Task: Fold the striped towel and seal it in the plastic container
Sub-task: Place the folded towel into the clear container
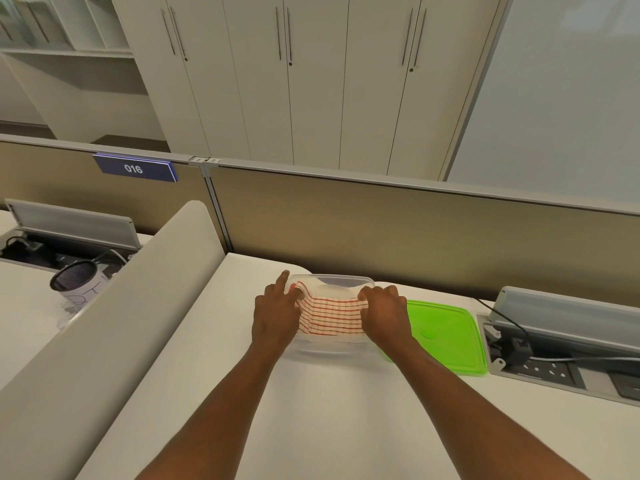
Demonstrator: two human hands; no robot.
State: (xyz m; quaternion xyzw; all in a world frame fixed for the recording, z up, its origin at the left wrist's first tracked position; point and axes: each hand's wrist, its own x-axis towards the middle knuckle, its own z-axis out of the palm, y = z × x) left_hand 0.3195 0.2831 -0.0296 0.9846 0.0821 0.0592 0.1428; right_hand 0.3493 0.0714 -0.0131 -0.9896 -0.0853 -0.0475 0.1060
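The folded towel (329,315), white with red stripes, lies inside the clear plastic container (341,281) on the white desk. My left hand (275,315) grips the towel's left end, with the index finger pointing up over the container's left rim. My right hand (382,315) has its fingers curled over the towel's right end. Both hands sit partly inside the container. Its near wall is faint and partly hidden by my wrists. The green lid (446,336) lies flat on the desk just right of the container, close beside my right hand.
A tan partition (415,230) runs behind the container. A rounded beige divider (114,323) borders the desk on the left, with a mesh cup (74,280) beyond it. A cable tray with sockets and a black cable (540,355) sits right of the lid.
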